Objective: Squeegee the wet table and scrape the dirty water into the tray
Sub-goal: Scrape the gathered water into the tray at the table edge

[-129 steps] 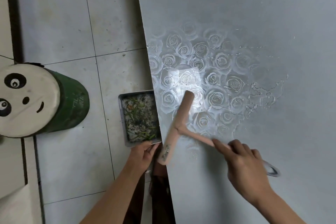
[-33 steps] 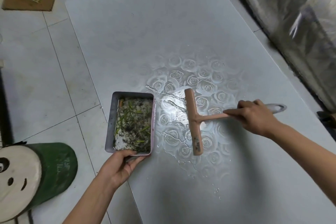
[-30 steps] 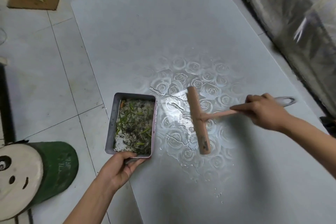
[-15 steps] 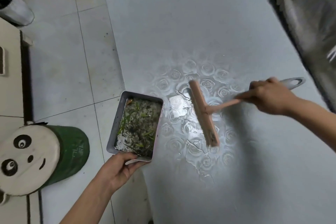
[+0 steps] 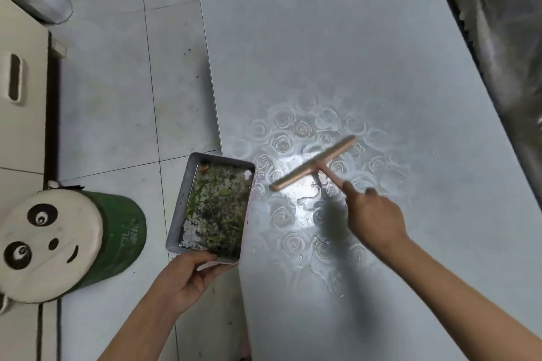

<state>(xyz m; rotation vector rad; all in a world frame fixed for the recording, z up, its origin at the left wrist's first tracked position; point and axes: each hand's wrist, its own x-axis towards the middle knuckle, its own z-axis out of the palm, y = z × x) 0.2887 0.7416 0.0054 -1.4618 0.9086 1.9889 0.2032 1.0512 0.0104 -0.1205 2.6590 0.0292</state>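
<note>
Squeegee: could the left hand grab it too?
Probably not right now. The left hand grips the near end of the tray, so it is full, and the right hand holds the squeegee over the table.

Left hand and right hand are bare, as are both forearms

Left hand sits low on a bare forearm rising from the bottom edge, thumb over the near rim of the tray and fingers curled beneath. Right hand is out to its right and a touch farther forward, knuckles up, wrapped round the squeegee handle, index finger laid straight along it. Right forearm bare, angling in from the lower right.
</note>
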